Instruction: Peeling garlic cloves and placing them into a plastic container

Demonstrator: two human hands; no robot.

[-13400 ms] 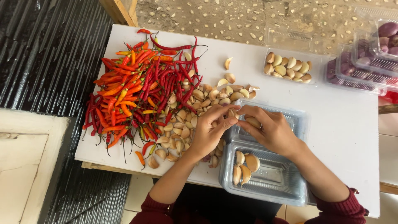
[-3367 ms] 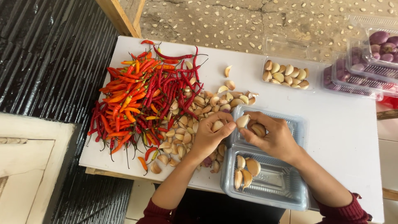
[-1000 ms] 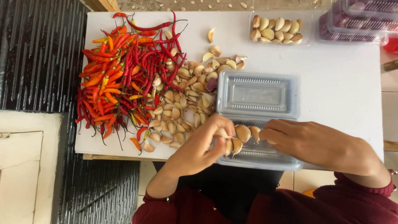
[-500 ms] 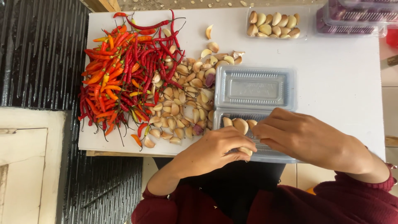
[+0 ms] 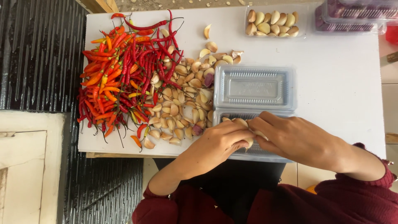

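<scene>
A clear plastic hinged box (image 5: 253,88) lies open on the white table (image 5: 340,83), its lid half toward the back. My left hand (image 5: 219,142) and my right hand (image 5: 290,135) meet over the near tray half, fingers curled on garlic cloves (image 5: 241,122) lying in it. Both hands cover most of that tray. A loose heap of garlic cloves (image 5: 182,99) lies just left of the box, beside a large pile of red and orange chillies (image 5: 124,70).
A filled clear tray of garlic cloves (image 5: 271,23) stands at the back. Closed boxes of purple shallots (image 5: 352,16) sit at the back right corner. The table's near edge runs just under my hands. A dark corrugated surface lies left of the table.
Both hands have drawn together over the near tray half; the left hand, which had dropped toward the table's edge, came back up onto the cloves. The view has shifted slightly.
</scene>
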